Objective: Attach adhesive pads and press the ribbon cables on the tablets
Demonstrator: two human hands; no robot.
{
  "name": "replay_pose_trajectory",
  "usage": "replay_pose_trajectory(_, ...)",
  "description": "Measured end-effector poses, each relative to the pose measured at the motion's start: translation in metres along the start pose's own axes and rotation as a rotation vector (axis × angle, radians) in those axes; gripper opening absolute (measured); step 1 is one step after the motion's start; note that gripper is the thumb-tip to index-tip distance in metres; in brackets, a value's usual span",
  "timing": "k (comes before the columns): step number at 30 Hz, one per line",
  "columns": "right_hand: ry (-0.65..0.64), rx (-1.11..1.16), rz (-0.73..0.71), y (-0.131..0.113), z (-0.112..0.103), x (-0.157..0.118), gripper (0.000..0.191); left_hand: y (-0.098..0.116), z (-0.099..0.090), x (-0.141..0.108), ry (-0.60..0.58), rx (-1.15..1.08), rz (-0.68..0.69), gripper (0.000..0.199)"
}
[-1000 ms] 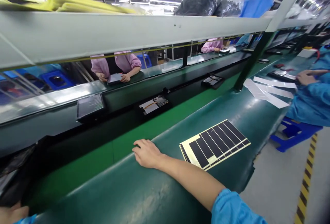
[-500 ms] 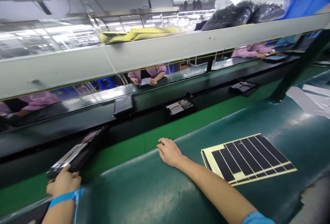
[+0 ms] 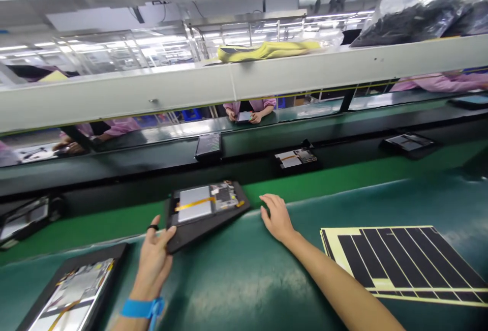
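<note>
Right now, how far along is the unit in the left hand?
Looks done: silver slab, orange ribbon and circuit board sit in the open unit.
In hand: left hand on its black tray; right hand empty.
Likely left: unit uncovered, another open unit nearby, black strips on their sheet. Full count: can't tell.

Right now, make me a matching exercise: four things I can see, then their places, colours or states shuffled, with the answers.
1. Left hand
2. Right hand
3. Wristband
4. Yellow-edged sheet

A. Lying flat on the green bench
B. Holding the black tray by its near left corner
C. Bright blue
D. Empty, just off the black tray's right end

Pairs: 1-B, 2-D, 3-C, 4-A
</note>
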State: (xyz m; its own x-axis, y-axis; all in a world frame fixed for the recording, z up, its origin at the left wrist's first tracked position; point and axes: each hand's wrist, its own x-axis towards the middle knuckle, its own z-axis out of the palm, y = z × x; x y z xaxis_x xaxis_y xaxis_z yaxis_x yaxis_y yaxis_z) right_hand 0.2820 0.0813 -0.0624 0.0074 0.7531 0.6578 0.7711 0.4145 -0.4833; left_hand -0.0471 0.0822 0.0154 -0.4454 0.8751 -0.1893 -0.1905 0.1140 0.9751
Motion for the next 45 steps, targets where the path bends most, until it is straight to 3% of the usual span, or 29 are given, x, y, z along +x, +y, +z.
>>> replay_pose_trajectory(6, 0.182, 0.063, 0.09, 0.003, -0.027, -0.003, 0.029, -0.036, 0.012, -0.074, -0.363, -0.042, -0.192, 0.117)
replay_pose_trajectory(9, 0.129, 0.104, 0.07, -0.008, -0.044, -0.004, 0.025, -0.053, 0.011, -0.099, -0.503, -0.008, -0.242, 0.126)
replay_pose_trajectory(11, 0.047, 0.139, 0.025, -0.021, -0.052, -0.006, 0.022, -0.062, 0.004, -0.106, -0.557, 0.1, -0.204, 0.125)
replay_pose_trajectory(14, -0.139, 0.194, -0.106, -0.043, -0.055, -0.01, 0.019, -0.067, -0.011, -0.101, -0.452, 0.394, 0.013, 0.111)
replay_pose_trajectory(17, -0.325, 0.194, -0.242, -0.063, -0.049, -0.015, 0.021, -0.062, -0.019, -0.09, -0.325, 0.6, 0.244, 0.084)
replay_pose_trajectory(20, -0.456, 0.094, -0.368, -0.08, -0.038, -0.019, 0.023, -0.053, -0.015, -0.081, -0.371, 0.745, 0.364, 0.058)
replay_pose_trajectory(23, -0.535, -0.046, -0.472, -0.09, -0.026, -0.022, 0.029, -0.047, 0.0, -0.076, -0.414, 0.857, 0.427, 0.045)
replay_pose_trajectory(29, -0.515, -0.202, -0.422, -0.088, -0.016, -0.028, 0.035, -0.047, 0.03, -0.08, -0.395, 1.001, 0.487, 0.027)
replay_pose_trajectory(36, -0.521, -0.23, -0.452, -0.089, -0.017, -0.029, 0.033, -0.049, 0.041, -0.084, -0.387, 1.128, 0.546, 0.016)
replay_pose_trajectory(41, -0.512, -0.245, -0.484, -0.091, -0.017, -0.027, 0.033, -0.047, 0.034, -0.078, -0.39, 1.128, 0.561, 0.025)
replay_pose_trajectory(45, -0.506, -0.253, -0.495, -0.091, -0.017, -0.027, 0.032, -0.043, 0.015, -0.075, -0.52, 1.075, 0.653, 0.03)
